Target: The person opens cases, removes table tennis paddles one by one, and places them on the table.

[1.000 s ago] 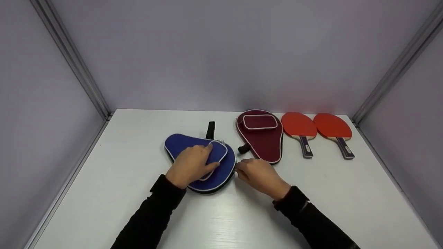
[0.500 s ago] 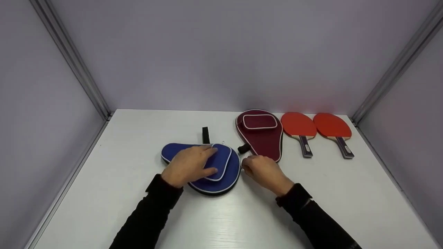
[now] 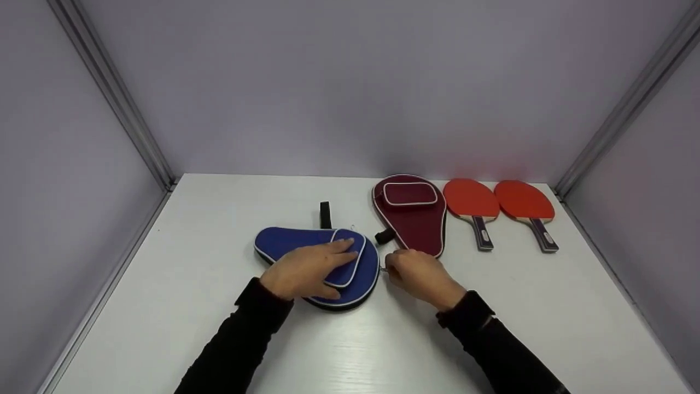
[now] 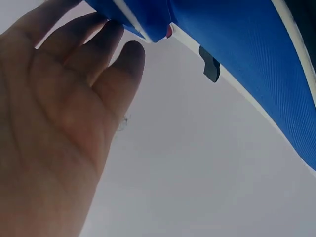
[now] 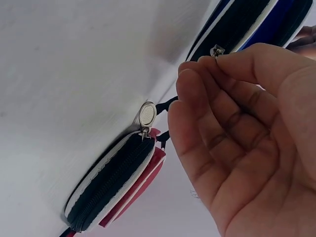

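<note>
A blue table tennis bat case (image 3: 363, 284) with white piping lies on the white table, its narrow end to the left. On its front pocket (image 3: 345, 271) rests my left hand (image 3: 306, 268), fingers spread and fairly straight; the left wrist view shows the bare palm (image 4: 59, 113) by the blue fabric. At the case's rounded right edge, my right hand (image 3: 420, 275) pinches the zipper pull between thumb and fingertips. In the right wrist view the zipper slider (image 5: 216, 50) shows at the dark side band, with most of the pull hidden by the fingers.
A dark red bat case (image 3: 410, 227) lies just beyond my right hand, its black loop (image 3: 385, 236) toward the blue case. Two red bats (image 3: 471, 198) lie side by side farther right. A back wall (image 3: 350, 93) and side walls enclose the table.
The blue case has turned slightly and its narrow end has come nearer. My right hand has shifted a little right along its edge. My left fingers have slid rightward over the pocket.
</note>
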`<state>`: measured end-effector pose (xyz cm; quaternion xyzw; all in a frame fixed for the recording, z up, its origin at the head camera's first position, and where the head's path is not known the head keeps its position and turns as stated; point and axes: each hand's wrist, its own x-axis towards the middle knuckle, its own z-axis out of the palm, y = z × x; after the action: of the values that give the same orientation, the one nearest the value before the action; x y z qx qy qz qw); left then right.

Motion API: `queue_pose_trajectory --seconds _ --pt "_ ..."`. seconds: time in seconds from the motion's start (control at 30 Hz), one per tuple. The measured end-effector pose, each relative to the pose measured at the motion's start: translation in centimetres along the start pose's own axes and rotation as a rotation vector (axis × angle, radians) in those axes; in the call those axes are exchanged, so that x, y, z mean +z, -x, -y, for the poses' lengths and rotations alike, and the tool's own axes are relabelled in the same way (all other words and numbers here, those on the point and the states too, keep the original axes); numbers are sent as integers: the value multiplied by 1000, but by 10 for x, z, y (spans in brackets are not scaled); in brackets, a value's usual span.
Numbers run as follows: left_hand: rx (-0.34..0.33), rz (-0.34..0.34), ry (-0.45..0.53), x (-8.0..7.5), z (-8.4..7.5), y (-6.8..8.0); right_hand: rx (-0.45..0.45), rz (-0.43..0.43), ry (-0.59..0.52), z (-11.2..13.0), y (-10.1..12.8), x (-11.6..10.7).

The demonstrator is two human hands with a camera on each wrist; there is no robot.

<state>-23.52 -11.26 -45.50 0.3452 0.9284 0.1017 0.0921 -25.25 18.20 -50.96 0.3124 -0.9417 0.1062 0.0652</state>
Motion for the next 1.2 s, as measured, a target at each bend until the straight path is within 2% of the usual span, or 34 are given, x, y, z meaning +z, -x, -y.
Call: queue_pose_trajectory --seconds 0.23,0.5,0.8,0.93,1.07,1.2 --pt "-12 3 42 5 -2 -4 -35 -12 10 2 0 -2" --pt "-40 -31 55 9 -2 -6 -81 -7 8 5 0 -4" --pt "-86 -66 34 13 -6 -8 -173 131 -58 19 0 -6" --pt "-71 -75 1 16 -11 -11 -204 175 -97 26 1 -7" --pt "-62 -91 -2 17 -12 -13 -206 206 -116 30 2 -7" --pt "-68 -80 43 12 -5 -11 -201 207 -115 32 3 -9"
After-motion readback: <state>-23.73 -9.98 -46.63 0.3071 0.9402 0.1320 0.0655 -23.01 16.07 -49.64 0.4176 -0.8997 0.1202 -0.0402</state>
